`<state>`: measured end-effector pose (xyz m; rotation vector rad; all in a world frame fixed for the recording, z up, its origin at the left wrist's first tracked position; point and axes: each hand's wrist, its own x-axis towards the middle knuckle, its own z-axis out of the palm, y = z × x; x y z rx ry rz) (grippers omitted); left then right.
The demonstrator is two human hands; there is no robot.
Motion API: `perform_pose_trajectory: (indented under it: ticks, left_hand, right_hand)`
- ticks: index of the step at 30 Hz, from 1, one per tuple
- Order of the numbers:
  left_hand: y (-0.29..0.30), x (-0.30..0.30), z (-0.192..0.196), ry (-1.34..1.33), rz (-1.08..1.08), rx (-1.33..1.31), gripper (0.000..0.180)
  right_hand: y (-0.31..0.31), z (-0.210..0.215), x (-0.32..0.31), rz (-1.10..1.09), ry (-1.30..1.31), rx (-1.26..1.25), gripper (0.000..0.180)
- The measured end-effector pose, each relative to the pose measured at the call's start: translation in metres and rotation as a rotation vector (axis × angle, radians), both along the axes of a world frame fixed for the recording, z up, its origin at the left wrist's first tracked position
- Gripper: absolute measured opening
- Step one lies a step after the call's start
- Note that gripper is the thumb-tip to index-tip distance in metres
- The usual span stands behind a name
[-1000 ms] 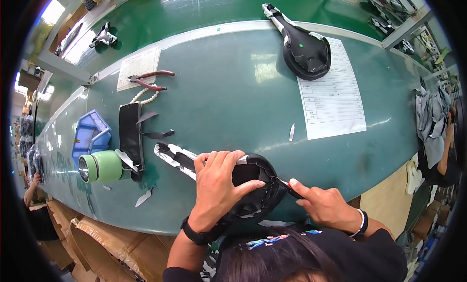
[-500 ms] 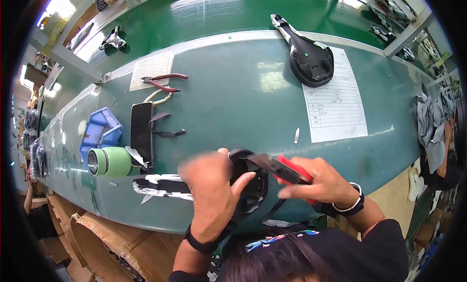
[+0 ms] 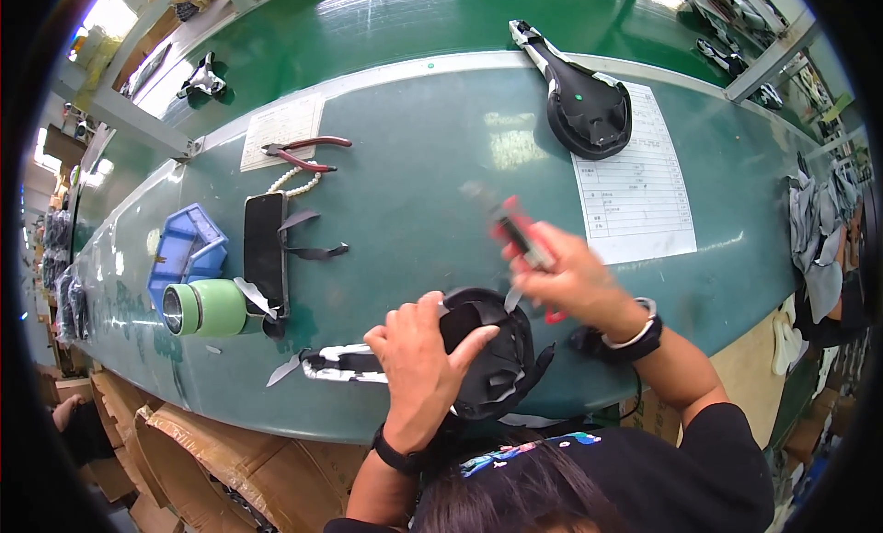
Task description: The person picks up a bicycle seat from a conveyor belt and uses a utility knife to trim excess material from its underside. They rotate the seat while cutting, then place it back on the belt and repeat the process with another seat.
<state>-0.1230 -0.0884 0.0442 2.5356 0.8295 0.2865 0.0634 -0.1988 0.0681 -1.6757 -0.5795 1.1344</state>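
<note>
A black bicycle saddle (image 3: 503,372) lies underside up at the near edge of the table, its narrow white-and-black nose (image 3: 345,362) pointing left. My left hand (image 3: 418,354) grips it across the middle, with the thumb reaching into the hollow shell and the fingers at the far rim. Above and to the right, my right hand (image 3: 575,275) is closed round a red and black hand tool (image 3: 526,239). Its grey tip is smeared by motion and points away over the table, apart from the saddle. A small grey strip (image 3: 513,298) shows by the saddle's far rim.
A second saddle (image 3: 589,110) lies on a printed sheet (image 3: 644,216) at the far right. To the left are red-handled pliers (image 3: 308,153), a phone (image 3: 266,248), a blue bin (image 3: 189,243) and a green cup (image 3: 219,308). Cardboard boxes (image 3: 221,450) stand below the near edge.
My right hand has lifted the tool up and away from the saddle. The saddle has shifted right and turned slightly, and my left hand has moved right with it.
</note>
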Motion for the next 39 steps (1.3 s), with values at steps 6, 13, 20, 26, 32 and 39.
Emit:
perform_pose_trajectory:
  ticks: [6, 13, 20, 26, 32, 39]
  left_hand:
    - [0.002, 0.010, 0.019, -0.068, 0.079, -0.033, 0.060]
    - [0.011, 0.035, 0.007, -0.254, -0.244, -0.029, 0.017]
    - [0.011, 0.032, 0.003, -0.371, -0.201, -0.080, 0.018]
    - [0.011, 0.030, 0.001, -0.390, -0.186, -0.065, 0.019]
    - [0.013, 0.026, 0.001, -0.450, -0.161, -0.154, 0.019]
    - [0.019, 0.022, 0.002, -0.586, -0.127, -0.323, 0.016]
  right_hand:
    - [-0.027, -0.005, 0.004, -0.106, 0.082, 0.052, 0.035]
    - [-0.024, -0.010, -0.017, 0.106, -0.280, 0.184, 0.041]
    - [-0.067, -0.011, 0.009, 0.348, -0.793, 0.149, 0.053]
    - [-0.060, -0.003, 0.006, 0.495, -0.994, 0.052, 0.055]
    - [-0.078, 0.002, -0.027, 0.391, -0.899, -0.094, 0.060]
    - [-0.093, 0.015, -0.075, 0.123, -0.477, -0.103, 0.056]
